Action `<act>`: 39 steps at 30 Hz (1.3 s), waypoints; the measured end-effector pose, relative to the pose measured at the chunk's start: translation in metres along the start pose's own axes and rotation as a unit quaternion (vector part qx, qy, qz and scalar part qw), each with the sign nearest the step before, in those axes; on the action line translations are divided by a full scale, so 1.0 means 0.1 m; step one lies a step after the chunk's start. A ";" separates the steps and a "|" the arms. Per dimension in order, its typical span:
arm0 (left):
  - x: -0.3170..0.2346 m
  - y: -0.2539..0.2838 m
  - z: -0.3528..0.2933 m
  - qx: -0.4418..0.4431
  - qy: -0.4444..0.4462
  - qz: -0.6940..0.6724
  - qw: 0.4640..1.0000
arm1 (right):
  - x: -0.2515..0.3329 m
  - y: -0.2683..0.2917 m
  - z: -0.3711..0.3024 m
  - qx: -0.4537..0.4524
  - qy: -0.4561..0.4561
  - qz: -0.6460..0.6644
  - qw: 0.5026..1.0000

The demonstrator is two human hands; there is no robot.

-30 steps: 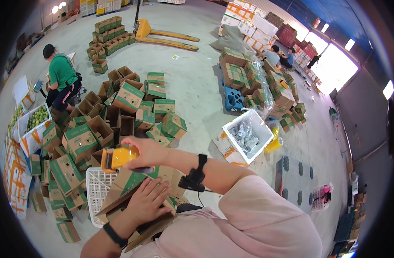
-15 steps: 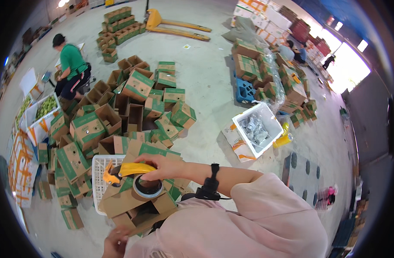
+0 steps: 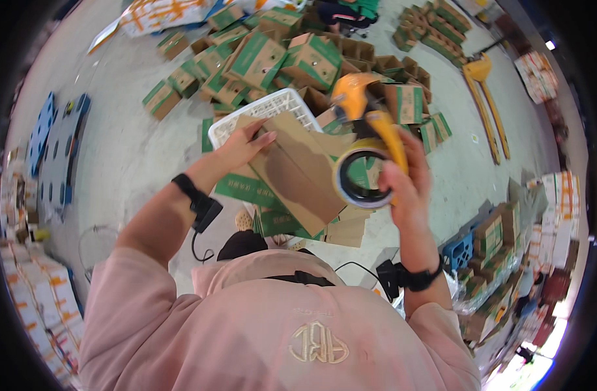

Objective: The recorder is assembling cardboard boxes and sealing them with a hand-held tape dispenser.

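Note:
My right hand (image 3: 410,189) is closed around the yellow handle of a tape dispenser (image 3: 391,137), which carries a large roll of tape and has an orange head. The dispenser hangs over the right side of a brown cardboard box (image 3: 298,173), slightly blurred. On the box's far left edge, my left hand (image 3: 243,144) grips the cardboard, thumb on top. A broad brown face of the box points up at me, and green-printed cardboard shows below it. Beneath its far side stands a white plastic crate (image 3: 287,99). What lies inside the crate is mostly hidden.
Beyond the crate lies a heap of green-and-brown cartons (image 3: 253,62), with a seated person (image 3: 347,12) behind it. A yellow pallet jack (image 3: 484,98) stands at the far right, wrapped cartons (image 3: 487,260) at the right. Blue-grey pallets (image 3: 64,153) are at the left.
My view has swung round. The box's open side no longer faces me; a broad face does. My left hand has come up onto its edge, and the tape dispenser has moved to its right side.

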State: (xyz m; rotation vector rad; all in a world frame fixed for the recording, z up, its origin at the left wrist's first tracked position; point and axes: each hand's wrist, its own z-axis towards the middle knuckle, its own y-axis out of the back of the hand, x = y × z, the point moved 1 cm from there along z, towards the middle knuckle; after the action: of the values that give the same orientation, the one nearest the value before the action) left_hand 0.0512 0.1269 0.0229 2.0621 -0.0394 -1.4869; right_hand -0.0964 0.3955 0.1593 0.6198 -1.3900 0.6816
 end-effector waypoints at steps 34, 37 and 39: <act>0.06 -0.52 -0.64 -0.002 -0.412 0.170 0.895 | -0.05 -2.50 2.16 0.485 -0.110 -0.681 0.537; -0.02 -0.50 -0.62 -0.012 -0.414 0.165 0.895 | 0.37 -1.86 1.62 0.399 0.006 -0.662 0.635; 0.02 -0.55 -0.66 -0.050 -0.409 0.173 0.894 | 0.21 -1.38 1.16 0.289 0.096 -0.664 0.683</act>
State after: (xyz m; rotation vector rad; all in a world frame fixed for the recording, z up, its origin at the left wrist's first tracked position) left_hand 0.0924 0.2006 0.0078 1.1346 -0.6093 -1.9463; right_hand -0.0697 0.2188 0.1908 1.7402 -0.1972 -0.0783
